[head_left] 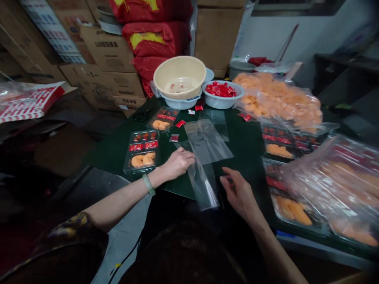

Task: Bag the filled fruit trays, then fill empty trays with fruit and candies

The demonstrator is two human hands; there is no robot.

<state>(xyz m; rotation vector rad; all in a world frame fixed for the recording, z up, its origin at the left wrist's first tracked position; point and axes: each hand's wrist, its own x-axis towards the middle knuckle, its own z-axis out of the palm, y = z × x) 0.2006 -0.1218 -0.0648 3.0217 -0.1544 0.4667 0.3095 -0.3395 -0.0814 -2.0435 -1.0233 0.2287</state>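
My left hand [177,162], with a green bangle on the wrist, is closed in a pinch on the edge of a clear plastic bag [204,185] that lies on the dark green table [242,142]. My right hand [238,193] hovers just right of that bag, fingers loosely apart and holding nothing. More clear bags [209,140] lie flat just beyond the hands. A filled clear tray [142,152] with orange pieces and red sachets sits left of my left hand.
A second filled tray [163,119] lies further back. A beige basin [179,77] and a white bowl of red sachets [222,91] stand at the back. Big bags of orange pieces [281,100] and stacked trays [281,144] fill the right side. Cartons and red sacks stand behind.
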